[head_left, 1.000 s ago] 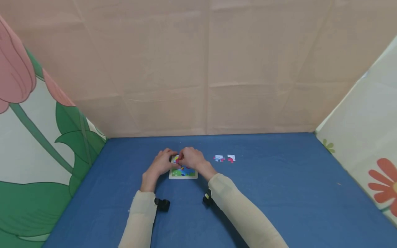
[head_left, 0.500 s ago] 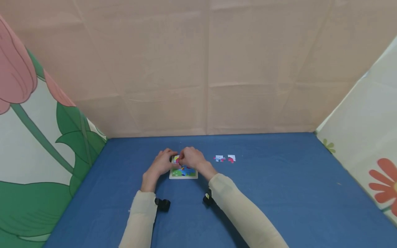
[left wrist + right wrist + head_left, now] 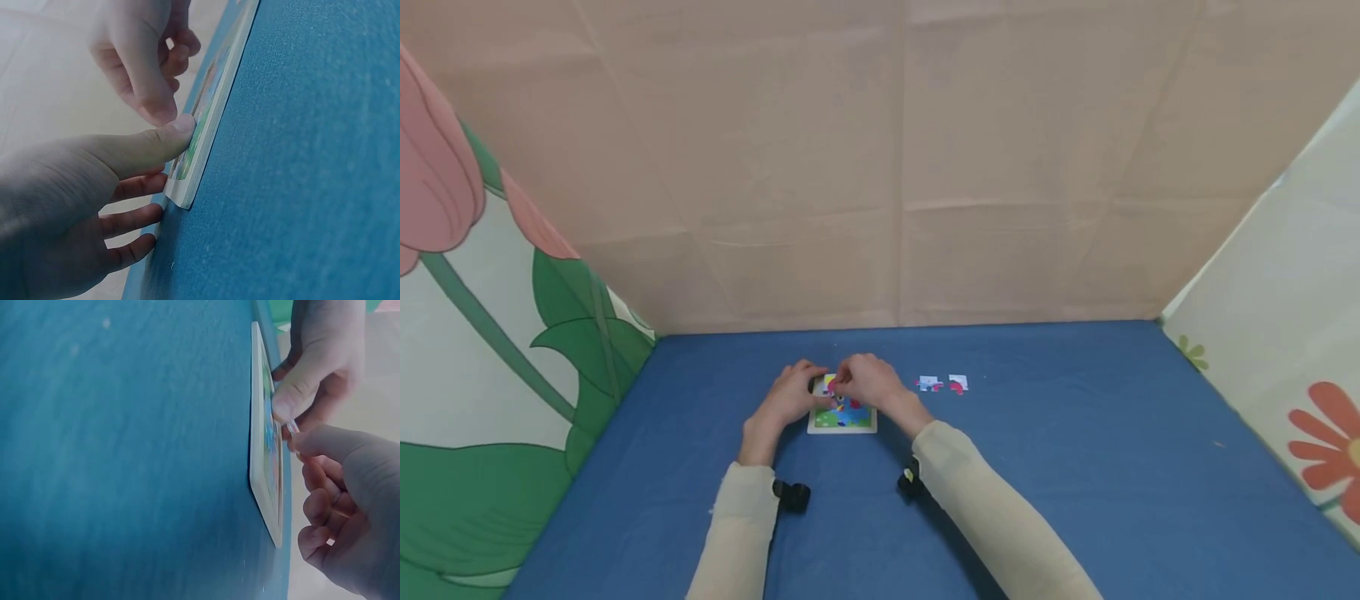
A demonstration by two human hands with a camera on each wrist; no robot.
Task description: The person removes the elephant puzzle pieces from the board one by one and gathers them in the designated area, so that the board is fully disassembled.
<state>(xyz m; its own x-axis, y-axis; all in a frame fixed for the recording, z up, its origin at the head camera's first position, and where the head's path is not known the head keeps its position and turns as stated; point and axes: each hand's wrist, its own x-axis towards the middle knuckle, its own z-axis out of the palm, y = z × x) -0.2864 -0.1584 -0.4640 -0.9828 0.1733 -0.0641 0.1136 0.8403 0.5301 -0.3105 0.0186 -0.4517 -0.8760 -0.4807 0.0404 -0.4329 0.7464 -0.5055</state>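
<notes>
"One square, shallow puzzle tray (image 3: 842,431) with a pale rim and a bright picture: position?"

"Flat on the blue cloth-covered table (image 3: 1075,433), beneath both hands; placed, I judge, where each can work on it. To its right lie a pale-blue and pink jigsaw piece (image 3: 929,383) and, just beside it, a white and pink jigsaw piece (image 3: 958,383), apparently set aside within reach."

"State of the hands?"

"Left hand (image 3: 792,393): fingers spread at the tray's edge, thumb laid on its face, presumably as a brace. Right hand (image 3: 872,382): thumb and forefinger pinching a small, thin puzzle piece (image 3: 292,426) above the tray; remaining fingers bent."

"Does the left thumb touch that piece?"

"Cannot tell; fingertips cover most of it."
</notes>
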